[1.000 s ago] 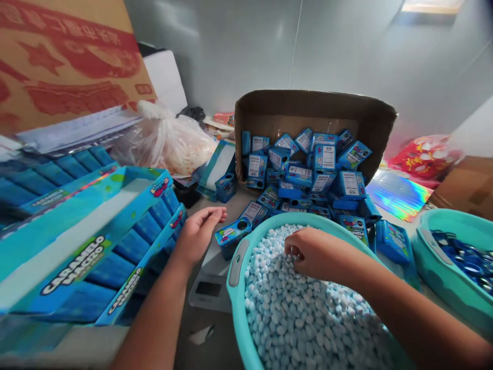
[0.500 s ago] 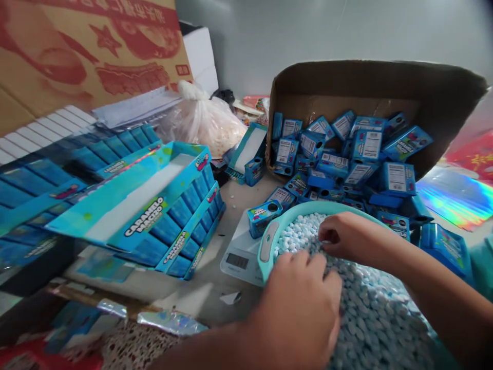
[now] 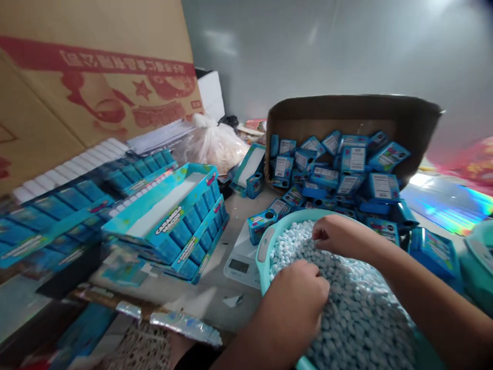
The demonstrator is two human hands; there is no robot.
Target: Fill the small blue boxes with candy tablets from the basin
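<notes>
A teal basin point(image 3: 265, 245) full of small pale-blue and white candies point(image 3: 346, 308) fills the lower right. Over its left part is my left hand point(image 3: 298, 298), fingers curled together down at the candies; what they hold is hidden. My right hand point(image 3: 335, 235) rests at the far side of the candies, thumb and fingertips pinched together; anything between them is too small to make out. Behind the basin, many small blue boxes point(image 3: 352, 159) spill from a tipped brown carton point(image 3: 346, 109). One blue box point(image 3: 262, 225) lies by the basin's left rim, on a white digital scale point(image 3: 241, 267).
Blue display trays point(image 3: 165, 205) filled with small boxes are stacked on the left. Behind them are a large printed carton point(image 3: 115, 92) and a tied clear plastic bag point(image 3: 213, 144). Another teal container point(image 3: 479, 257) stands at the right edge.
The view has tilted up and shifted, so things sit lower in the picture. My left hand's fingers have curled in, closer to my right hand, which stays pinched over the candies.
</notes>
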